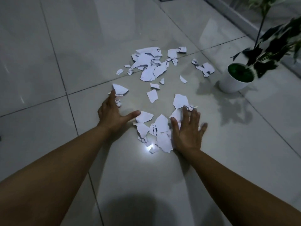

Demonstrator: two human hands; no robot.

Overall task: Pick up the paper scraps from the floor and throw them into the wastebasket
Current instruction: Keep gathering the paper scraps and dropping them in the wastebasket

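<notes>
My two hands are flat on the floor (48, 54), on both sides of the nearest group of paper scraps (160, 128). My left hand (112, 111) lies with the fingers stretched forward and the thumb pointing toward the middle; its fingertips touch one torn piece (119, 89) and a small crumpled bit just beside it. My right hand (187, 129) is spread wide, palm down, and rests partly on the scraps at its inner side; a small crumpled ball (189, 107) sits at its fingertips. Neither hand holds anything yet.

The scraps lie in several places: the near group between my hands, a few single pieces in the middle, a bigger heap (149, 62) farther away, and a small cluster (203, 67) near the white plant pot (232, 82). The wastebasket is not visible in this view.

I judge that this step is gathering, and very little of the task is done. To do it well, I should slide both palms inward along the tiles so the pieces pile on each other, then curl my fingers under the pile from both sides. Thin paper sticks flat to smooth tile, so lifting an edge with the fingertips will help. I should press lightly, because a quick push could scatter the small bits. The far heap will need a second reach.
</notes>
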